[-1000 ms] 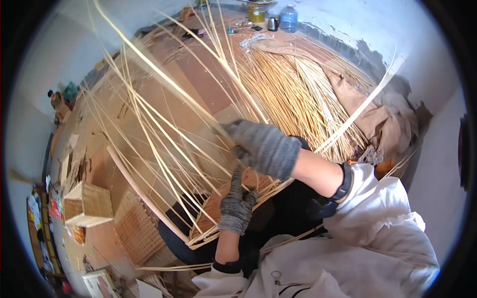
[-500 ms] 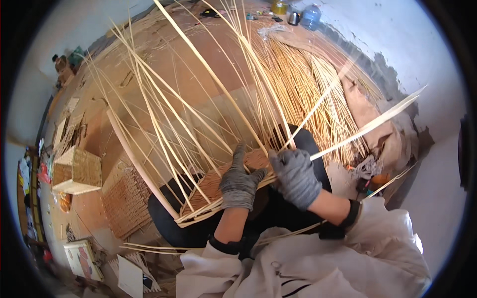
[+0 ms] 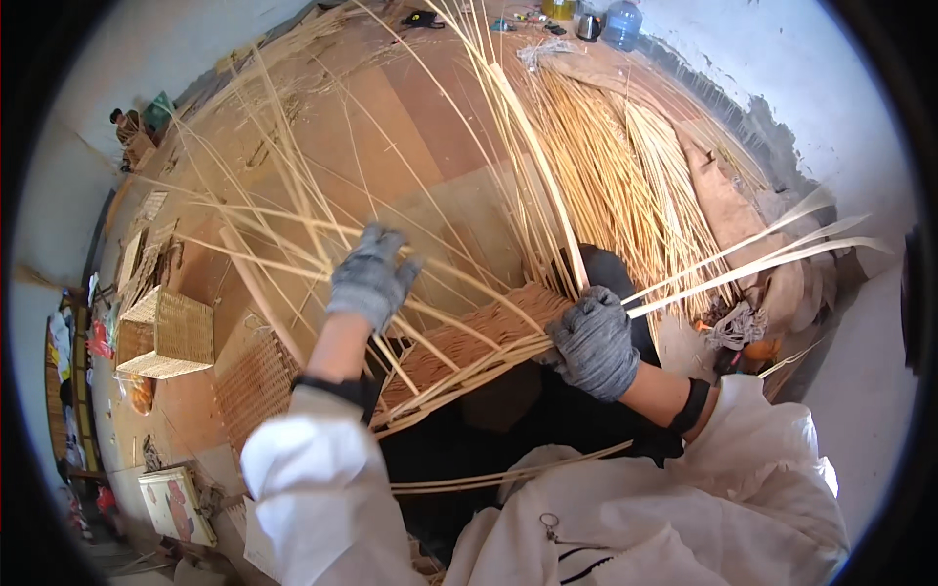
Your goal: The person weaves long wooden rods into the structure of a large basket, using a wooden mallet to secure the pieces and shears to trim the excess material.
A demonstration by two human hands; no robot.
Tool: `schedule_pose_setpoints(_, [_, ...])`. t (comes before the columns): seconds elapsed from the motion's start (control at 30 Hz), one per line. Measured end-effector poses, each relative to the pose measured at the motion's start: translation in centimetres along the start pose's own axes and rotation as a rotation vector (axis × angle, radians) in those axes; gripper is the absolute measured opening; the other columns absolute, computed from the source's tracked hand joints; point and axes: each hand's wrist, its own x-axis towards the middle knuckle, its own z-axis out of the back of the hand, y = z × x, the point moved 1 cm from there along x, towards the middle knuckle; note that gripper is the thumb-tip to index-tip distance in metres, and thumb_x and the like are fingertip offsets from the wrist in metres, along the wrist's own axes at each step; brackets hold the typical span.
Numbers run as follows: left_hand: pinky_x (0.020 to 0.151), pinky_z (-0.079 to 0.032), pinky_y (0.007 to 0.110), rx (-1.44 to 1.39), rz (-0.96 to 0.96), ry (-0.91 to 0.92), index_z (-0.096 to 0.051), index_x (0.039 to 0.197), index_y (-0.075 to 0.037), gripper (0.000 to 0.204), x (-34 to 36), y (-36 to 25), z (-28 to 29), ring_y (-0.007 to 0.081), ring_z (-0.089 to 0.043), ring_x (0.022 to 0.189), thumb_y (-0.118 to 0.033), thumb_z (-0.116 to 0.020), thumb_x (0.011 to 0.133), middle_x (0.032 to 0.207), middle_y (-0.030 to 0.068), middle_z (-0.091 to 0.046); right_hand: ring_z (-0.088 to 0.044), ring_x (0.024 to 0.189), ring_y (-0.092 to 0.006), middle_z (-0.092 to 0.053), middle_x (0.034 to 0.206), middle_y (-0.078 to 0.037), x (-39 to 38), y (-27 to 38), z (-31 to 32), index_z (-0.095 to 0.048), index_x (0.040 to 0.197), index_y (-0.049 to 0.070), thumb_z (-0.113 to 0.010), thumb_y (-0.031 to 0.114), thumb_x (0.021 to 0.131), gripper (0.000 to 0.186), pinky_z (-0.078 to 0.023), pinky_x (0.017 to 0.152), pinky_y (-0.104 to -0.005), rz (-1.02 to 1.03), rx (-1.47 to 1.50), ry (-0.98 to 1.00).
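A partly woven wicker basket [image 3: 459, 342] rests across my lap, with long pale rods standing up from its edge. My right hand [image 3: 594, 344], in a grey knitted glove, is closed around rods at the near right corner. Several peeled rods [image 3: 752, 269] stick out to the right from that fist. My left hand [image 3: 376, 278], gloved alike, is raised over the left half of the basket with fingers partly spread. It presses against upright rods [image 3: 278, 244], which lean left and blur. A thick peeled stick [image 3: 532, 146] rises at the right corner.
A large pile of rods [image 3: 616, 186] lies on the floor at the right. A square woven basket [image 3: 166, 332] and a flat woven panel [image 3: 256, 386] lie at the left. A water jug [image 3: 621, 25] and kettle [image 3: 589, 26] stand at the far wall. Another person [image 3: 132, 132] sits far left.
My left hand has left the basket's near edge and moved up and left, pushing upright rods leftward. One rod has swung down to the right, beside those at my right fist.
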Motion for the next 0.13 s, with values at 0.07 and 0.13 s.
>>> schedule_pose_setpoints(0.07, [0.091,-0.036,0.035,0.052,0.032,-0.019,-0.045,0.117,-0.011,0.047,1.1,0.6,-0.2,0.0238,-0.043,0.111,-0.044,-0.042,0.083,0.124,0.0088,-0.038,-0.052,0.066,-0.0225,-0.051,0.061,-0.006,0.8,0.4,0.1,-0.057,0.066,0.01,-0.062,0.032,0.054,0.026,-0.038,0.071,-0.0371,0.038,0.028,-0.026])
schedule_pose_setpoints(0.13, [0.098,-0.029,0.03,-0.003,-0.079,0.144,-0.04,0.12,-0.01,0.049,3.1,0.4,-1.1,0.0237,-0.035,0.119,-0.035,-0.055,0.079,0.136,0.0137,-0.021,-0.052,0.066,-0.0221,-0.052,0.063,-0.006,1.0,0.3,0.2,-0.058,0.07,0.009,-0.063,0.031,0.052,0.029,-0.038,0.072,-0.0377,-0.019,0.031,0.057])
